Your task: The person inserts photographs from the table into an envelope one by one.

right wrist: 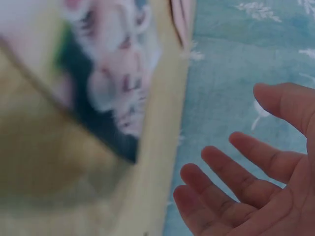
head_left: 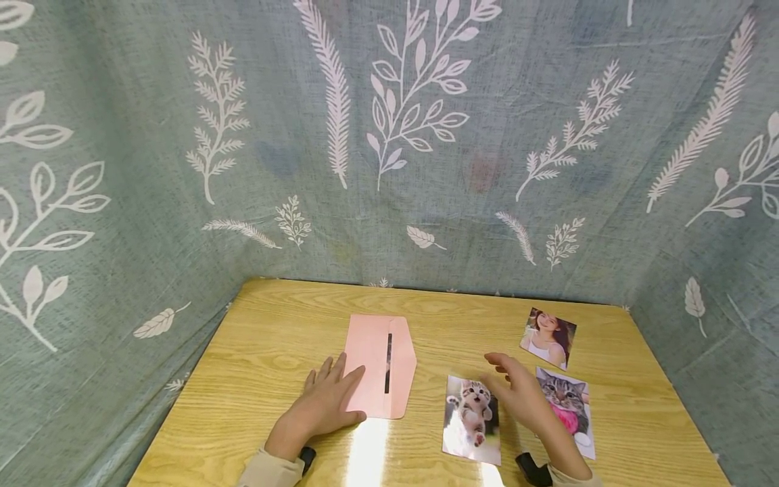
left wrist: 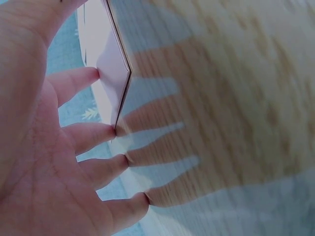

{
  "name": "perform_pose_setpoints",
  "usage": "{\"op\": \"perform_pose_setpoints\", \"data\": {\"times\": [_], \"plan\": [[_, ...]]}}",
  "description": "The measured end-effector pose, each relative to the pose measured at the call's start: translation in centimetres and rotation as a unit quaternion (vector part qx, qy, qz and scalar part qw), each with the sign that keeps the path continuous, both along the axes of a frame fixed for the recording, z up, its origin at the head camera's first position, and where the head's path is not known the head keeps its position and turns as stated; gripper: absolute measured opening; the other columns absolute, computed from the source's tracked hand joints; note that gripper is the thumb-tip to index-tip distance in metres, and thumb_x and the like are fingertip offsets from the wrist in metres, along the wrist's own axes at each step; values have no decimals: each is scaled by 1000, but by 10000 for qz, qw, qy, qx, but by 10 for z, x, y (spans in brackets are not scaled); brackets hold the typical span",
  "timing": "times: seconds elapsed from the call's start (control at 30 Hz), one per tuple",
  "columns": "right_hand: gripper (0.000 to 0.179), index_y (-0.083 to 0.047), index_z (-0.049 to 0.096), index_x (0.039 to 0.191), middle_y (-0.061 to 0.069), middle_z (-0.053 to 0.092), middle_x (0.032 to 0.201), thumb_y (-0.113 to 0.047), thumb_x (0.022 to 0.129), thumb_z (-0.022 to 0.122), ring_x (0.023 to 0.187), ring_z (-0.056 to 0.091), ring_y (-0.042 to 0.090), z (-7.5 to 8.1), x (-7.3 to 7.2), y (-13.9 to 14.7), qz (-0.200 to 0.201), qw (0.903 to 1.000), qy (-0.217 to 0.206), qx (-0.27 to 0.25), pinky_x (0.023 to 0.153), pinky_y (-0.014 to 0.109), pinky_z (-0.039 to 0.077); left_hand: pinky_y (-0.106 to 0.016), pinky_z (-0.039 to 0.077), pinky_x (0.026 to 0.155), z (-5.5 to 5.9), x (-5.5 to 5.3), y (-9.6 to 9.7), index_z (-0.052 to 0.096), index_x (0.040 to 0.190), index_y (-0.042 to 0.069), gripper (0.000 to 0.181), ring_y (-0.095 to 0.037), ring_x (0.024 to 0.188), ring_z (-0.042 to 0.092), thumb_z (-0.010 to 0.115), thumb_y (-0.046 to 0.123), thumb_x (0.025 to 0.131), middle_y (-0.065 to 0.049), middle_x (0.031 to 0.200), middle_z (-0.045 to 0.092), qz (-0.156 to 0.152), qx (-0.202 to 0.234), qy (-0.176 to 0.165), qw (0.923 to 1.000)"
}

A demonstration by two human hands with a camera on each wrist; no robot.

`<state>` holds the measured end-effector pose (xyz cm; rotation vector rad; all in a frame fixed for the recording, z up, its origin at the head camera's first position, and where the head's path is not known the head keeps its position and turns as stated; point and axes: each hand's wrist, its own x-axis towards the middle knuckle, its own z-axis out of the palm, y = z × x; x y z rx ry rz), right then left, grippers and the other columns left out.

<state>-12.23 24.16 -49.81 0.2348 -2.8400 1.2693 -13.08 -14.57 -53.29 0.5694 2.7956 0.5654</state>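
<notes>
A pink envelope point(head_left: 368, 345) lies on the table with its flap spread to the right. A dark strip of something inside, likely a photo, shows along its opening. My left hand point(head_left: 325, 402) rests at the envelope's near left edge, fingers spread, some fingertips on the wood and some on the paper. The kitten photo point(head_left: 471, 436) lies to the right of the envelope. Beside that photo's upper right corner hovers my right hand point(head_left: 520, 396), its fingers loosely bent and nothing in them. In the right wrist view the kitten photo point(right wrist: 106, 64) is blurred.
A photo of a grey cat with a pink item point(head_left: 578, 412) lies partly behind my right forearm. Above it is a photo of a person in a white top point(head_left: 548, 341). Leaf-patterned cloth point(head_left: 389, 223) hangs around the wooden table point(head_left: 280, 318). Glare brightens the front.
</notes>
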Motion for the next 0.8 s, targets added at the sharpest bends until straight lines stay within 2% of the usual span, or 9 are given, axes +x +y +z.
{"op": "perform_pose_setpoints", "data": {"times": [0.17,0.33,0.53,0.8], "plan": [[50,4,54,138,23,56,135,-20,96,70,122,54,44,-12,7,8,-66,9987,-392,332,98,59,45,-73,15,109,1,0,1,40,155,20,86,-52,145,13,75,54,85,-26,162,17,3,-4,-21,10000],[58,7,53,137,29,55,132,-25,93,73,122,51,47,-21,13,13,12,9953,-277,932,100,61,42,-73,15,109,2,0,1,39,156,20,86,-52,146,13,74,54,85,-25,162,16,0,6,-75,10000],[65,9,52,138,31,54,131,-27,90,76,122,49,52,-32,17,15,-12,9904,-284,1354,101,63,40,-72,15,110,1,0,0,39,156,20,86,-51,146,12,74,55,85,-25,162,17,-7,4,-87,10000],[75,12,54,134,34,52,132,-37,84,80,121,47,55,-36,21,13,-5,9800,-117,1988,100,65,39,-72,14,110,2,1,0,39,156,20,86,-51,146,13,74,54,85,-25,162,16,-3,48,-68,10000]]}}
